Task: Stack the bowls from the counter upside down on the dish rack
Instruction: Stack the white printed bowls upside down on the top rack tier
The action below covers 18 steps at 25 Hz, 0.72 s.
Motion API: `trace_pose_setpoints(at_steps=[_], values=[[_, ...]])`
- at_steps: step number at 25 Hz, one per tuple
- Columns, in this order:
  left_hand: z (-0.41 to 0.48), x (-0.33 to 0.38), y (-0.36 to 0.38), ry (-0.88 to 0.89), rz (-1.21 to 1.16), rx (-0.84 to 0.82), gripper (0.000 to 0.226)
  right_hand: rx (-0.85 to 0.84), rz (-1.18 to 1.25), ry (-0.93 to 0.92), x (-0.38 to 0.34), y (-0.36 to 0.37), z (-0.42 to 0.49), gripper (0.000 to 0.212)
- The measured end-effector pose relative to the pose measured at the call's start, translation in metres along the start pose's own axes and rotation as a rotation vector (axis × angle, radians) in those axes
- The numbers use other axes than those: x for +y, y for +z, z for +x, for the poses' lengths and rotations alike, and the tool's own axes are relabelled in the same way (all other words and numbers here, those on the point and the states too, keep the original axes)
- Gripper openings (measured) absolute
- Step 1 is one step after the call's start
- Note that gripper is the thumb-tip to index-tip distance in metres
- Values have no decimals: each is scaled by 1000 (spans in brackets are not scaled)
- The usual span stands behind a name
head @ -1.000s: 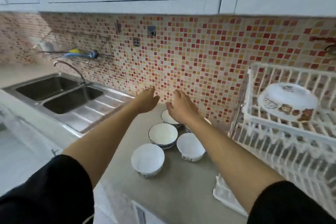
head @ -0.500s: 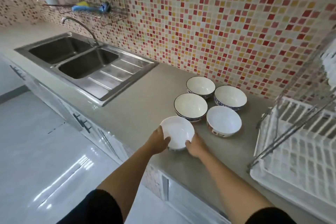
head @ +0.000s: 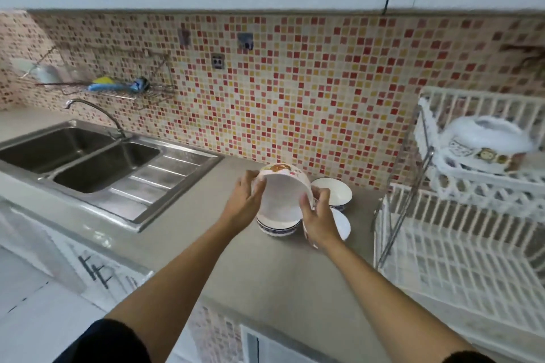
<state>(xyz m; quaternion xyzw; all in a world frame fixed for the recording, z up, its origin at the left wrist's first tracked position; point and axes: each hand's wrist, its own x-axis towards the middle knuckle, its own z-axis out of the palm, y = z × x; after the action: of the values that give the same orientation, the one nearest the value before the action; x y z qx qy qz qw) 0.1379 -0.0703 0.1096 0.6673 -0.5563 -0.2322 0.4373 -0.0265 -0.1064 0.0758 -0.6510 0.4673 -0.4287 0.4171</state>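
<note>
Between the left hand point(head: 246, 203) and right hand point(head: 320, 221), clamped on opposite rim edges, the tilted bowl point(head: 283, 194) looks light, rigid, glazed-slippery (breakable if dropped).

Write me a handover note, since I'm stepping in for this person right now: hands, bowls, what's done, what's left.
Left hand and right hand: both grip the held bowl, lifted above the counter and tilted, its opening toward the camera.
On the counter: a blue-rimmed bowl under the held one, another bowl behind, and a third partly hidden by the right hand.
Done: one upside-down bowl sits on the dish rack's upper shelf.
Left: invert and rack the held bowl, then the counter bowls.
</note>
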Motion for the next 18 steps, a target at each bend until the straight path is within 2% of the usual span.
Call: trace_pose_setpoints(at_steps=[3, 5, 7, 9, 11, 13, 15, 18], values=[[14, 77, -3, 221, -152, 71, 33, 125, 102, -179, -69, -55, 7, 31], [17, 132, 0, 358, -224, 120, 20, 143, 133, -314, -105, -100, 10, 24], [16, 181, 6, 471, -334, 103, 20, 144, 176, -417, -130, -146, 9, 25], [17, 217, 19, 569, -441, 20, 27, 130, 190, -455, -146, -192, 6, 44], [17, 243, 40, 652, -451, -52, 21, 148, 173, -447, -154, -233, 3, 76], [18, 266, 64, 698, -420, -87, 15, 163, 176, -436, -152, -275, 7, 91], [18, 286, 85, 674, -434, -173, 31, 147, 171, -429, -142, -315, 11, 87], [32, 304, 108, 564, -404, -426, 68, 107, 164, -439, -126, -356, 19, 78]])
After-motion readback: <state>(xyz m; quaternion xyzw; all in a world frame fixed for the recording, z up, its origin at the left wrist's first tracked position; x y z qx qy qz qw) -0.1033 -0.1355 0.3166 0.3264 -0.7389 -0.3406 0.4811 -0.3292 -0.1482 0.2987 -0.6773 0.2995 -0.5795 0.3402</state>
